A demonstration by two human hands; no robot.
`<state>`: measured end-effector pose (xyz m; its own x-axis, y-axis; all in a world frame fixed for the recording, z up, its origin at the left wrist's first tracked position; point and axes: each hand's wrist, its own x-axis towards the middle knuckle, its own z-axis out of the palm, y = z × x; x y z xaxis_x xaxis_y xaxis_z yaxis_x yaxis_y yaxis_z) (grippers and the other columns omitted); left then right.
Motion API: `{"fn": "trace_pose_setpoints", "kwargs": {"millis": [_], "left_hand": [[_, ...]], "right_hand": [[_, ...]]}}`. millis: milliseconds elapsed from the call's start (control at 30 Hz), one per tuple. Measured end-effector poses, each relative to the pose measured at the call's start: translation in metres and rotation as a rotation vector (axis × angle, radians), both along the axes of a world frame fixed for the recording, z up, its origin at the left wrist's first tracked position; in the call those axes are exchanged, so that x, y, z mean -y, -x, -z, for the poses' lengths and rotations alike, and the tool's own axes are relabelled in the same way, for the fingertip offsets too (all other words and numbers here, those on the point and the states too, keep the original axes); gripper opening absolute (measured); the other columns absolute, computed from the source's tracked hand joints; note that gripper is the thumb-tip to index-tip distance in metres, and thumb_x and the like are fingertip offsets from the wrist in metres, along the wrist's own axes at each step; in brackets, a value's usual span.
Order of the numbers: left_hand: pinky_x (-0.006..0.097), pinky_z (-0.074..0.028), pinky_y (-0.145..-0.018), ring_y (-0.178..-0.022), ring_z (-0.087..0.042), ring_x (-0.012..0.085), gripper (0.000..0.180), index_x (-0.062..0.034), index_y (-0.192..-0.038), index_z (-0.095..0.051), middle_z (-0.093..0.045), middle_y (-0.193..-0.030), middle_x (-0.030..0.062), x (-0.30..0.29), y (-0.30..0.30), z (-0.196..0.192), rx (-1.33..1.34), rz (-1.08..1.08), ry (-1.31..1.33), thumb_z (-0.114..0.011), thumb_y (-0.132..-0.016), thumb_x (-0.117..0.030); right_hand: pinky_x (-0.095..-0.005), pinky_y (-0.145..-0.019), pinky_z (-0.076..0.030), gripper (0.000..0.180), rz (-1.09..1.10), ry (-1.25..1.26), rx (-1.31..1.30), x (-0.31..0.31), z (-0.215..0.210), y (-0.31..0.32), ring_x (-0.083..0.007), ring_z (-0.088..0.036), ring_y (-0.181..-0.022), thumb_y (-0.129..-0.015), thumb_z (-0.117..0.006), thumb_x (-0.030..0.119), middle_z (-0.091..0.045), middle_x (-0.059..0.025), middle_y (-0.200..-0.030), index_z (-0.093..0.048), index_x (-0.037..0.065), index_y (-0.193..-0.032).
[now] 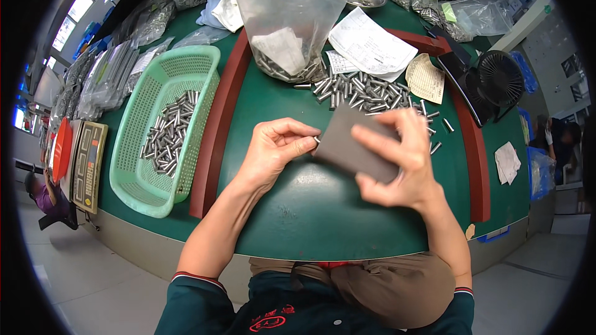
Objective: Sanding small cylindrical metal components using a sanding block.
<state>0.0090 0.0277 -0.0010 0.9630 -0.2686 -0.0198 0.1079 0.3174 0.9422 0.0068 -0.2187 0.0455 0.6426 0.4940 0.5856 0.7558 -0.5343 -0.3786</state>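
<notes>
Green basket point(133, 105): on your left, standing on the table point(298, 211); heaped metal pins point(169, 130) on its floor.
Left hand point(270, 149): closed, your thumb and fingertip pinching one small pin point(317, 139).
Clear bag point(292, 0): beyond your left hand, more pins at its bottom.
Grey-brown block point(343, 142): raised over the table, blurred, its left edge by the pinched pin; contact unclear.
Loose pins point(360, 90): piled on the table beyond the block, beside white papers point(371, 40).
Right hand point(406, 155): yours, gripping the block, fingers across its upper face.
Black fan point(500, 77): far right.
</notes>
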Motion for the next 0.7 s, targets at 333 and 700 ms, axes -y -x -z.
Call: {"fn": "trace_pose_setpoints", "kwargs": {"millis": [333,700], "left_hand": [[0.032,-0.057,-0.079,-0.088,-0.069,0.0217,0.018,-0.0007,-0.108,-0.066,-0.069,-0.102,0.0151,0.002,-0.001,0.003,-0.013,0.107,0.225,-0.066,-0.091,-0.007],[0.029,-0.059,-0.078,-0.09,-0.068,0.0192,0.024,-0.001,-0.115,-0.061,-0.065,-0.11,0.0168,-0.003,-0.002,0.003,-0.338,0.138,0.412,-0.064,-0.092,-0.007]], "right_hand": [[-0.0365,-0.078,-0.038,0.059,0.39,-0.151,0.116,0.018,0.001,-0.007,-0.0257,-0.051,-0.088,-0.05,-0.075,0.023,-0.054,-0.0112,-0.096,-0.072,0.011,-0.108],[-0.037,-0.078,-0.038,0.059,0.393,-0.129,0.095,0.017,0.004,-0.009,-0.0263,-0.05,-0.089,-0.051,-0.075,0.022,-0.054,-0.0113,-0.097,-0.072,0.011,-0.109]]}}
